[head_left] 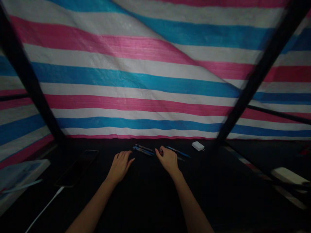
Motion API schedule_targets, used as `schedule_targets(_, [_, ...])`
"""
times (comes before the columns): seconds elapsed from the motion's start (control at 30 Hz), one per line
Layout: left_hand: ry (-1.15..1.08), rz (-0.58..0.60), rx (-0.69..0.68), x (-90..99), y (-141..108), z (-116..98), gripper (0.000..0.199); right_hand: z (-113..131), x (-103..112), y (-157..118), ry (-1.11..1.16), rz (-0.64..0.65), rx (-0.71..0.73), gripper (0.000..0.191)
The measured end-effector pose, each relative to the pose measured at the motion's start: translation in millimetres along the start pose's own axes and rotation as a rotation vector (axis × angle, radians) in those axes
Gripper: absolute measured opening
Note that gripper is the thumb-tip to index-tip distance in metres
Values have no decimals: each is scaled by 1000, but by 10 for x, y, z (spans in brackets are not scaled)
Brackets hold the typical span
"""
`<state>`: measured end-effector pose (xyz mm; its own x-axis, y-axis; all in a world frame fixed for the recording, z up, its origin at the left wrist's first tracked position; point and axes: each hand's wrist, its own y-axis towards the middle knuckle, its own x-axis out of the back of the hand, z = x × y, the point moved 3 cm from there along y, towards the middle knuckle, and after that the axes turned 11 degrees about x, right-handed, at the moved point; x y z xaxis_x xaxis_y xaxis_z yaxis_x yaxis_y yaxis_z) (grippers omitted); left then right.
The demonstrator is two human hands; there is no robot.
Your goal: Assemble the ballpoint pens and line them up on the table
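Several pens (143,150) lie in a loose group on the dark tabletop, between my two hands. My left hand (121,165) rests palm down just left of them, its thumb apart from the fingers and nothing in it. To the right of the group, my right hand (168,159) is curled with thumb and fingers closed on a pen (181,159). Most of that pen is hidden by the hand, and one end shows on its right side. A blue pen (178,151) lies just beyond the right hand.
A white charger plug (198,146) sits at the back right. On the left are a dark phone (77,168) with a white cable (46,205) and a box-like item (23,181). Black poles (257,71) and striped sheeting (136,77) enclose the table (145,200).
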<state>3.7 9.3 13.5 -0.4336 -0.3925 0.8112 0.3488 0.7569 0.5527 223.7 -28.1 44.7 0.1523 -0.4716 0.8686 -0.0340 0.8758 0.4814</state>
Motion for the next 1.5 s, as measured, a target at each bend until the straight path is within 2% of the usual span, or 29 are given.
schedule_targets(0.17, [-3, 44, 9, 16, 6, -20, 25, 11, -19, -14, -44, 25, -2, 25])
schedule_targets(0.33, [-16, 72, 12, 16, 4, -24, 23, 8, -15, -11, -26, 20, -17, 32])
schedule_targets(0.53, [-15, 88, 4, -13, -5, -9, 22, -17, -46, -4, -57, 75, -47, 26])
schedule_targets(0.63, [-16, 105, 4, -21, -7, -6, 22, -29, -43, -5, -54, 70, -66, 31])
schedule_targets(0.93, [4, 152, 23, -26, 4, -32, 21, -182, -81, -4, -30, 91, -231, 35])
schedule_targets(1.07, [10, 161, 6, -25, -2, -39, 21, -250, -182, -1, -36, 61, -51, 31])
schedule_targets(1.13, [15, 162, 1, -22, -5, -40, 21, -318, -270, -20, -86, 87, 13, 30])
schedule_targets(1.23, [15, 158, 1, -22, -8, -38, 22, -471, -391, -66, -141, 190, -8, 53])
schedule_targets(1.3, [18, 162, 1, -28, -10, -36, 22, -553, -422, -94, -173, 248, 16, 59])
schedule_targets(1.4, [33, 173, -3, -31, -14, -41, 23, -633, -389, -117, -247, 241, 74, 58])
schedule_targets(1.5, [34, 175, -7, -21, -15, -52, 24, -686, -314, -119, -328, 165, 32, 51])
